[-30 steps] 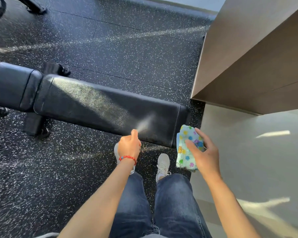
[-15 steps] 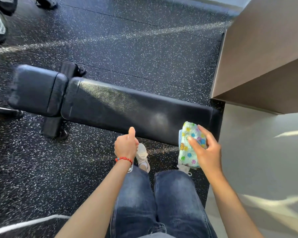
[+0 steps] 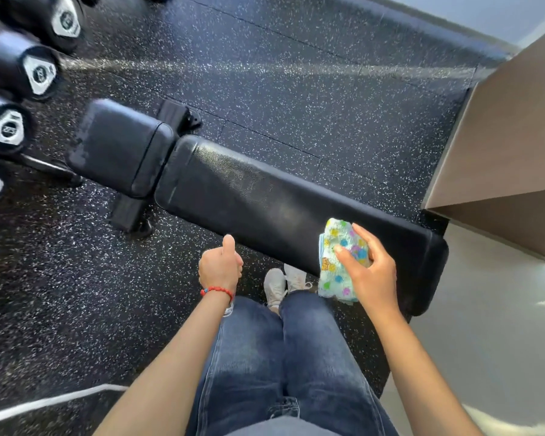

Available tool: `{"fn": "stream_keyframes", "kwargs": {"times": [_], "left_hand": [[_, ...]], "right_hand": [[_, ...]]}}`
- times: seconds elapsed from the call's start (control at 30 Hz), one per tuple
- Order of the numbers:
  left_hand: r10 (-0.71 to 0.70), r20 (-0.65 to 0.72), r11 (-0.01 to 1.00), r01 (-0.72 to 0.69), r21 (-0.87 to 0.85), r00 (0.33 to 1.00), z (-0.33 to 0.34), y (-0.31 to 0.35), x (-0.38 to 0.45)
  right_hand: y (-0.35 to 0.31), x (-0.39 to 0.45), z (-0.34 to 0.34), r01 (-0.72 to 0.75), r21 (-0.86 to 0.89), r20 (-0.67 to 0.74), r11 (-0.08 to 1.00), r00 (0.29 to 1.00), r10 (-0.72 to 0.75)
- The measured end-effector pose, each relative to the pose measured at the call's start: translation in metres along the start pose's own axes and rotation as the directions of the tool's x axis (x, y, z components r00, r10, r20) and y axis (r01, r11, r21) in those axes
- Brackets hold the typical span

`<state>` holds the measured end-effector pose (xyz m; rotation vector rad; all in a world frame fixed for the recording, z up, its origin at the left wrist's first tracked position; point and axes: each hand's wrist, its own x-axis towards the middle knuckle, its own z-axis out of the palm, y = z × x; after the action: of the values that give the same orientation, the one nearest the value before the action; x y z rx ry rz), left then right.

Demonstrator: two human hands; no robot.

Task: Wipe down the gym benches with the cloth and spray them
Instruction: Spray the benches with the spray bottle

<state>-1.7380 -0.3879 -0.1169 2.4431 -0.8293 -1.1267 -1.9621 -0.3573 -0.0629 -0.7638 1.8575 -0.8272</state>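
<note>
A black padded gym bench [image 3: 265, 199] runs across the speckled rubber floor, its short seat pad [image 3: 120, 146] at the left end. My left hand [image 3: 220, 265] is closed in a fist with the thumb on top, just in front of the bench's near edge. It grips a spray bottle that the hand almost fully hides; a clear bit [image 3: 228, 309] shows under the wrist. My right hand [image 3: 370, 272] holds a folded cloth [image 3: 337, 265], pale with coloured dots, over the near right part of the long pad.
Several black dumbbells [image 3: 38, 73] line the left edge. A beige cabinet [image 3: 501, 136] overhangs at the right, with smooth grey floor [image 3: 501, 325] below it. My jeans and white shoes [image 3: 274, 287] stand close to the bench. A white line [image 3: 44, 404] crosses the floor at lower left.
The mist of spray over the pad a second ago is gone. My view has swung left, bringing the dumbbells in. My right hand with the cloth now sits over the pad.
</note>
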Motion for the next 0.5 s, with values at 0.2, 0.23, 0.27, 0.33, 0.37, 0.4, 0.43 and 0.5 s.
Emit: {"fn": "stream_keyframes", "kwargs": {"times": [0.2, 0.23, 0.27, 0.33, 0.37, 0.4, 0.43, 0.5], "left_hand": [[0.023, -0.057, 1.000, -0.022, 0.004, 0.998, -0.017, -0.001, 0.018], [0.021, -0.065, 1.000, -0.021, 0.004, 0.998, -0.020, -0.002, 0.021], [0.017, -0.073, 1.000, -0.017, 0.006, 0.997, -0.023, -0.001, 0.025], [0.013, -0.083, 1.000, -0.011, 0.026, 0.996, -0.029, 0.000, 0.033], [0.013, -0.082, 0.999, -0.010, 0.037, 0.997, -0.033, 0.001, 0.038], [0.016, -0.079, 0.999, -0.012, 0.047, 0.997, -0.038, 0.001, 0.043], [0.023, -0.073, 0.998, -0.019, 0.060, 0.997, -0.043, 0.001, 0.049], [0.039, -0.055, 0.995, -0.034, 0.092, 0.998, -0.053, -0.001, 0.063]], "right_hand": [[-0.020, 0.018, 0.016, 0.042, -0.044, 0.103, 0.998, 0.994, -0.037], [-0.023, 0.019, 0.019, 0.049, -0.055, 0.113, 0.997, 0.993, -0.043], [-0.026, 0.021, 0.022, 0.055, -0.065, 0.122, 0.996, 0.991, -0.047], [-0.031, 0.024, 0.030, 0.056, -0.077, 0.136, 0.995, 0.990, -0.045], [-0.034, 0.026, 0.035, 0.052, -0.079, 0.139, 0.996, 0.989, -0.040], [-0.037, 0.027, 0.040, 0.047, -0.081, 0.139, 0.996, 0.990, -0.036], [-0.040, 0.027, 0.046, 0.045, -0.083, 0.137, 0.995, 0.990, -0.034], [-0.045, 0.027, 0.060, 0.044, -0.092, 0.126, 0.995, 0.991, -0.032]]}}
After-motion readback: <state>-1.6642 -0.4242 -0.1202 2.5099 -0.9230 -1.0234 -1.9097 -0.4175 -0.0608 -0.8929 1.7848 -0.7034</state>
